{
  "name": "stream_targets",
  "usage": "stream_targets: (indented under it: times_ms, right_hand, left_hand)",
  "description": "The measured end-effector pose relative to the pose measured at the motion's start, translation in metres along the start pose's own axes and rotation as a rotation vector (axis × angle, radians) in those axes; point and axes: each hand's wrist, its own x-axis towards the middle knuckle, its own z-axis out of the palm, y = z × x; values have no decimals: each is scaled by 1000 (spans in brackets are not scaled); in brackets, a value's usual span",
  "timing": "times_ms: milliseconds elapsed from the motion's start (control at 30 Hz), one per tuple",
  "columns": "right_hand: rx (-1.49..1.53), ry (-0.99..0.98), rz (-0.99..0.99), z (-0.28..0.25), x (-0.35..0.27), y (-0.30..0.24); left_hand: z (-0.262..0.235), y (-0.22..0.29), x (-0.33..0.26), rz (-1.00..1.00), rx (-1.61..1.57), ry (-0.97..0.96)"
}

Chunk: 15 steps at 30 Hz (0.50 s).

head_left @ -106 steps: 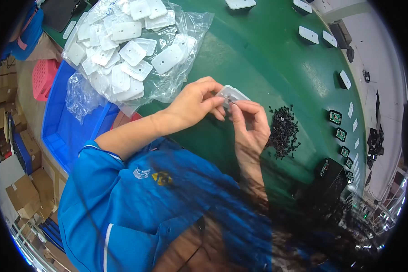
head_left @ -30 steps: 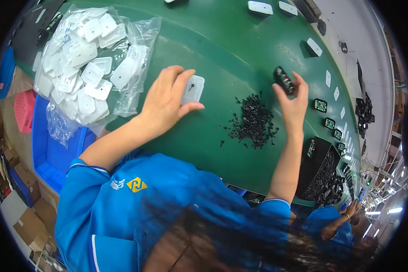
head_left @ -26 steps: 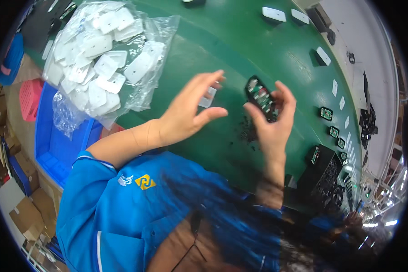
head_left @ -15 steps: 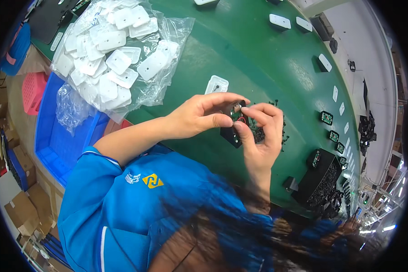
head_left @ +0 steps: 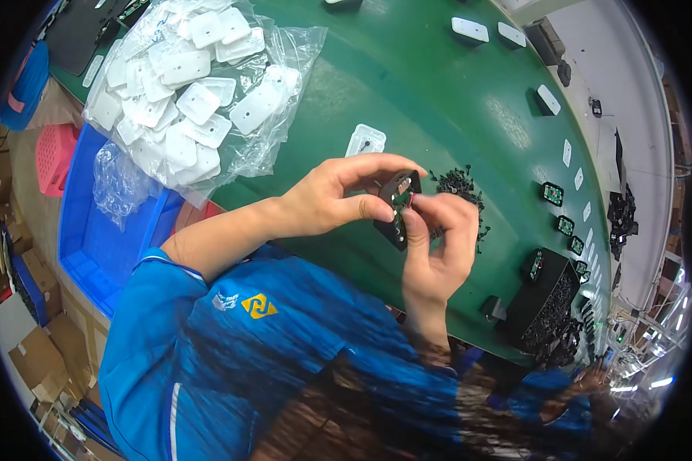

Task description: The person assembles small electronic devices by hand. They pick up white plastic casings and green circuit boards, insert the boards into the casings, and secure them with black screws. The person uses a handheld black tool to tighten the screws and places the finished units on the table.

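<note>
Left hand [head_left: 327,198] grips an open black housing [head_left: 390,223] as the right hand [head_left: 442,238] meets it

The black housing is raised in front of the person's chest, above the near part of the green bench [head_left: 392,84], tilted with its open side toward the right hand. The left hand is clamped on it, fingers along the far edge and thumb on the near side. Inside the housing, a green circuit board shows in part, with a bit of red beside the right fingertips. The thumb and fingers of the right hand are drawn close together at this opening; whether they pinch anything is hidden.

Just beyond the left hand, a white cover [head_left: 366,140] lies on the bench, with a small dark piece at its middle. A loose pile of small black parts [head_left: 460,184] spreads behind and beside the right hand, partly covered by it.

To the left, a clear plastic bag [head_left: 304,48] lies spread on the bench, heaped with white covers [head_left: 186,67]. A blue tray [head_left: 92,250] sits below it, near the left forearm. To the right stands a black box [head_left: 521,315] containing more small black pieces; beyond it, black units with green boards [head_left: 552,194] run along the bench's curved edge.
</note>
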Motion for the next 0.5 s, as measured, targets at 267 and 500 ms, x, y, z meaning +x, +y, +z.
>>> stream_targets:
  times_ms: [267,500]
  right_hand:
    - [-18,-134,-46,-4,8,5]
    - [-43,-148,-79,-11,7,14]
  left_hand:
    - [-4,-7,1,114,79,37]
    - [-6,-6,6,10,66,29]
